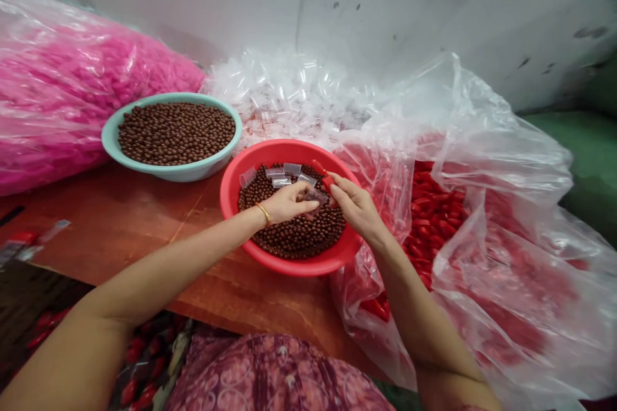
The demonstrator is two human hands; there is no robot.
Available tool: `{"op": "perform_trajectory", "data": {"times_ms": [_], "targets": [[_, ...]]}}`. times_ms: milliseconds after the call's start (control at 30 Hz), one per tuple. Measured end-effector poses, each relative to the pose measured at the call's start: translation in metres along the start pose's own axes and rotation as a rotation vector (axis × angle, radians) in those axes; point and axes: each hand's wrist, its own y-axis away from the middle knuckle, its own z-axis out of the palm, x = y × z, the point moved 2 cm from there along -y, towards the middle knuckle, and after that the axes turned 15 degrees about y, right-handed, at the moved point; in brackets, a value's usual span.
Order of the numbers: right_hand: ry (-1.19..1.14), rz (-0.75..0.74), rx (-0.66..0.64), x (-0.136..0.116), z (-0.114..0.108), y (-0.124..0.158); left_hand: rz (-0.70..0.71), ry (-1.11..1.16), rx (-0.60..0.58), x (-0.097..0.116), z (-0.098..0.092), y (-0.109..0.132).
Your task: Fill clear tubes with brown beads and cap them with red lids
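A red bowl (231, 205) full of small brown balls (299, 234) sits on the wooden table, with a few clear plastic tubes (284, 173) lying on the balls. My left hand (286, 202), a gold bangle on its wrist, is closed in a pinch on a clear tube (315, 196) above the bowl. My right hand (354, 205) meets it from the right, its fingers pinched on a small red cap (326, 181) at the tube's end.
A teal bowl (113, 138) of brown balls stands at the back left. A big bag of pink parts (58, 90) lies far left, a heap of clear tubes (289, 96) behind, and an open bag of red caps (434, 218) at right. The wooden table (144, 218) shows in front.
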Motion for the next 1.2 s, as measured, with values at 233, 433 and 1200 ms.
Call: {"op": "perform_trajectory", "data": {"times_ms": [233,433,1200], "targets": [[0.149,-0.103,0.084,-0.005,0.002,0.005,0.092,-0.220,0.048,0.001,0.002,0.006],[0.260,-0.091,0.276,-0.014,0.017,0.018,0.186,-0.468,0.113,0.005,0.005,0.010],[0.231,-0.201,0.055,-0.012,0.000,-0.004,0.045,-0.906,-0.004,0.017,0.009,0.015]]}}
